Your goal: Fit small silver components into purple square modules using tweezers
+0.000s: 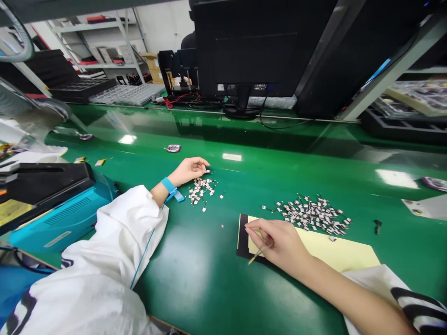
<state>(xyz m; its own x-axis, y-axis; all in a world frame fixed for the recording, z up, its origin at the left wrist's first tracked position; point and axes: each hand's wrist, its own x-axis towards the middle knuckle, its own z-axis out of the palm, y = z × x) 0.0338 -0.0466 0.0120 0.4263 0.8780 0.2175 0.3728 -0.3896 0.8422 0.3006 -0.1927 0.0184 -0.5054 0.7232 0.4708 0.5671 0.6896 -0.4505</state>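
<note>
My left hand (190, 170), with a blue wrist strap (170, 187), is closed in a pinch at the far edge of a small pile of wired components (199, 190). A small pale component (207, 171) shows at its fingertips. Over a yellow sheet (335, 249) with a black strip (243, 236) at its left end is my right hand (279, 239). Its thumb and index finger come together above the strip. Out of that hand pokes a thin metal tool (256, 257) with a yellowish end; its kind is unclear. Beyond the sheet lies a larger pile of similar components (314, 214).
A blue and black machine (66, 218) stands at the left. Farther back on the green mat are a small oval device (173, 148) and a yellow battery-like piece (100, 162). A monitor (251, 51) rises behind. A small black part (377, 227) lies right.
</note>
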